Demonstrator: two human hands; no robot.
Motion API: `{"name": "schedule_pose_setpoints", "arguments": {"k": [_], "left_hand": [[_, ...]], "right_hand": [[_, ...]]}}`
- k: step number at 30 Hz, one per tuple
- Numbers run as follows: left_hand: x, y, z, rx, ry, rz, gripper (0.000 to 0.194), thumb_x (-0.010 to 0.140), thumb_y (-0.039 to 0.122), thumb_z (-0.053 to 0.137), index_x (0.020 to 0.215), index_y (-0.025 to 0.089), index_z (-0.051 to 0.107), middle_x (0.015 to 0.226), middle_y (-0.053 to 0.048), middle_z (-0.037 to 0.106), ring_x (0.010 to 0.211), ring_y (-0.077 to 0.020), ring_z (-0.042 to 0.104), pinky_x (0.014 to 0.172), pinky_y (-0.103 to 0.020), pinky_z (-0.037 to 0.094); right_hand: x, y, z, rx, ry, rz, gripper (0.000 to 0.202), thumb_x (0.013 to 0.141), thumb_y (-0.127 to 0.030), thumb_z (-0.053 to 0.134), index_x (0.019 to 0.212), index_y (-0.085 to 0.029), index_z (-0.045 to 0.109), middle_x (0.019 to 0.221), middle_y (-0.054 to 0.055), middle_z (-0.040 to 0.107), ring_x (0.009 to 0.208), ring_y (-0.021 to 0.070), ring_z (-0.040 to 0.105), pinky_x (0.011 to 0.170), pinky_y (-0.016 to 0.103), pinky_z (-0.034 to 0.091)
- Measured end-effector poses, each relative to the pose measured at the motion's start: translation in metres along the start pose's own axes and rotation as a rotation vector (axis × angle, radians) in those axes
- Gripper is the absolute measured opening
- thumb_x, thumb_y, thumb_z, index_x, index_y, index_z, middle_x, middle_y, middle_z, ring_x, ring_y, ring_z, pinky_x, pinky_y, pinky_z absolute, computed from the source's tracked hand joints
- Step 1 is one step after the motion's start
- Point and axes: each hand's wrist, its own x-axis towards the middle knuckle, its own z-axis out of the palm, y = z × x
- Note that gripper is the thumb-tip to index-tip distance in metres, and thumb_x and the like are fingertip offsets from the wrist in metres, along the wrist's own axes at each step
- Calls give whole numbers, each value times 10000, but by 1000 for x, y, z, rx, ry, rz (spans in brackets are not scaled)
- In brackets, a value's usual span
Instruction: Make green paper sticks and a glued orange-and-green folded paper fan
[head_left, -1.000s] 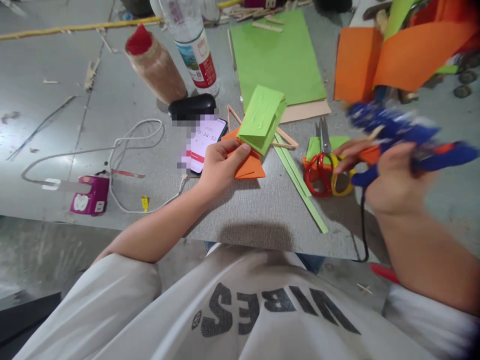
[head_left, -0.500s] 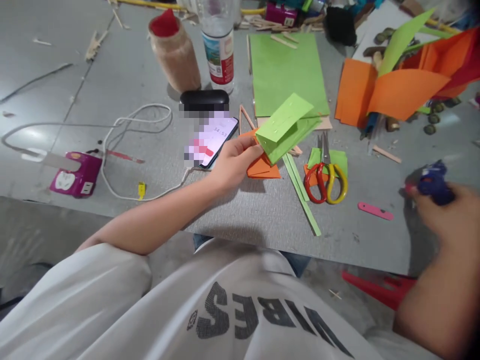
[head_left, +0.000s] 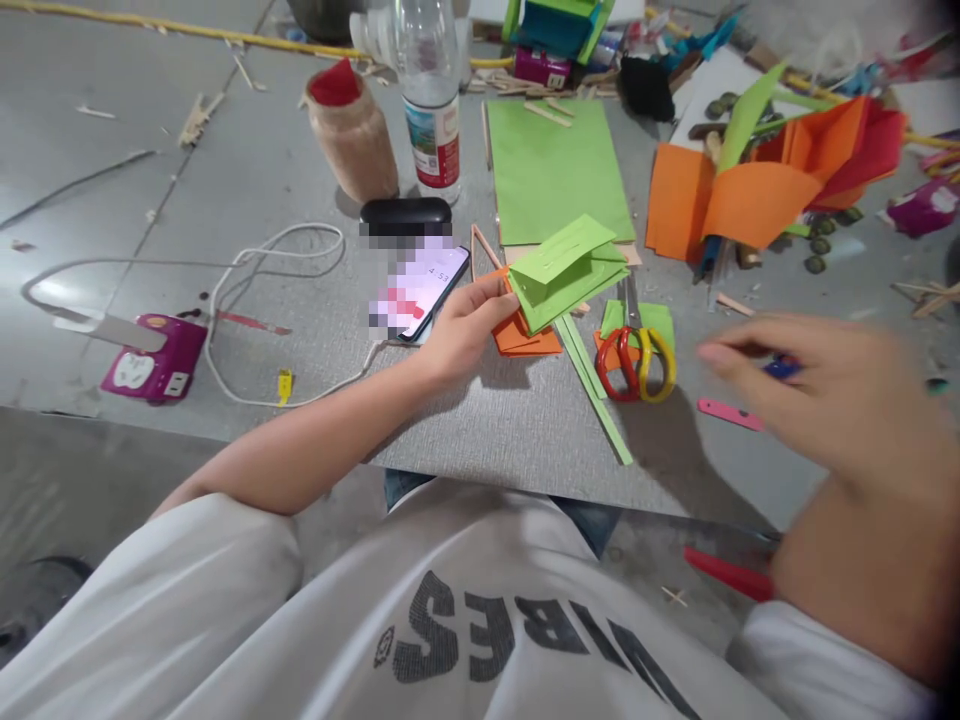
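Observation:
My left hand (head_left: pixel 474 325) pinches a folded piece of green paper (head_left: pixel 566 262) by its near left corner; its layers stand apart, and small slits or marks show on the top one. Folded orange paper (head_left: pixel 529 335) lies under it. My right hand (head_left: pixel 825 390), blurred, hovers over the table at the right, thumb and fingers slightly apart with nothing seen held. Behind it a bit of a blue object (head_left: pixel 781 367) shows. Between the hands are scissors (head_left: pixel 636 362) with red and yellow handles, thin green paper strips (head_left: pixel 596 400) and a pink flat tool (head_left: pixel 729 413).
A phone (head_left: pixel 435 290), black case (head_left: pixel 405 215), jar (head_left: pixel 352 140) and plastic bottle (head_left: pixel 433 120) stand or lie behind my left hand. Green sheets (head_left: pixel 559 175) lie at the back. Orange paper shapes (head_left: pixel 761 205) crowd the right. A white cable (head_left: pixel 217 300) loops near a purple socket block (head_left: pixel 157 355).
My right hand has let go of the blue object and moved left, toward the scissors. My left hand still holds the green paper. The view has shifted slightly.

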Motion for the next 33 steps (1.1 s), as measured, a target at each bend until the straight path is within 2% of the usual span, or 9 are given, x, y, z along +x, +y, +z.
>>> {"name": "schedule_pose_setpoints", "arguments": {"k": [4, 6, 8, 13, 17, 20, 23, 27, 33], "left_hand": [[-1, 4, 0, -14, -22, 10, 326, 951, 531, 881, 1032, 219, 827, 1062, -79, 880, 1101, -262, 851, 1049, -409, 673], [-2, 6, 1, -22, -54, -1, 343, 948, 550, 887, 1019, 220, 823, 1055, -77, 876, 1107, -265, 850, 1062, -412, 669], [-3, 7, 2, -23, -101, -24, 354, 937, 558, 902, 1032, 225, 829, 1072, -75, 879, 1129, -271, 845, 1084, -420, 665], [-7, 5, 1, -4, -165, -89, 378, 944, 595, 908, 967, 232, 802, 1049, -69, 865, 1072, -273, 830, 1039, -437, 667], [-13, 0, 3, -22, -184, -147, 399, 948, 607, 904, 930, 229, 777, 1005, -68, 847, 1006, -270, 818, 1002, -448, 664], [-15, 1, 5, -26, -137, -152, 348, 932, 557, 913, 946, 234, 784, 989, -48, 836, 992, -246, 812, 995, -417, 659], [-10, 9, 4, 20, -9, -87, 309, 922, 504, 910, 905, 236, 758, 956, -26, 819, 968, -213, 805, 989, -378, 652], [4, 20, -6, 88, 163, 32, 306, 972, 541, 844, 948, 249, 756, 1012, -46, 848, 1093, -235, 832, 1033, -386, 657], [15, 21, -20, 130, 217, 82, 346, 989, 598, 782, 921, 263, 727, 899, -51, 821, 1012, -264, 840, 907, -393, 667]], "right_hand": [[47, -73, 67, 556, -288, 131, 359, 999, -576, 837, 840, -256, 808, 689, 35, 741, 580, 190, 647, 569, 348, 466], [57, -83, 98, 853, -419, 257, 387, 945, -594, 904, 843, -237, 795, 697, 36, 730, 554, 175, 633, 536, 333, 495], [59, -83, 116, 1081, -444, 386, 403, 851, -572, 996, 842, -234, 775, 697, 21, 706, 521, 151, 595, 496, 316, 491], [49, -76, 126, 1284, -354, 566, 464, 744, -570, 1061, 839, -242, 747, 677, 1, 693, 462, 129, 548, 404, 273, 387], [41, -81, 131, 1315, -291, 503, 448, 655, -429, 1125, 879, -252, 780, 710, -7, 720, 545, 157, 596, 476, 313, 495], [37, -86, 136, 1333, -261, 462, 443, 626, -369, 1130, 851, -258, 764, 785, -1, 752, 637, 160, 615, 534, 304, 497], [36, -86, 137, 1322, -326, 462, 417, 677, -392, 1101, 841, -245, 747, 697, -24, 674, 582, 123, 511, 522, 278, 389], [38, -74, 142, 1248, -136, 453, 380, 798, -458, 1036, 915, -252, 740, 691, -42, 631, 553, 108, 448, 518, 279, 320], [45, -50, 142, 796, 381, 232, 282, 1011, -512, 867, 967, -297, 690, 861, 24, 705, 749, 218, 676, 622, 363, 506]]}}
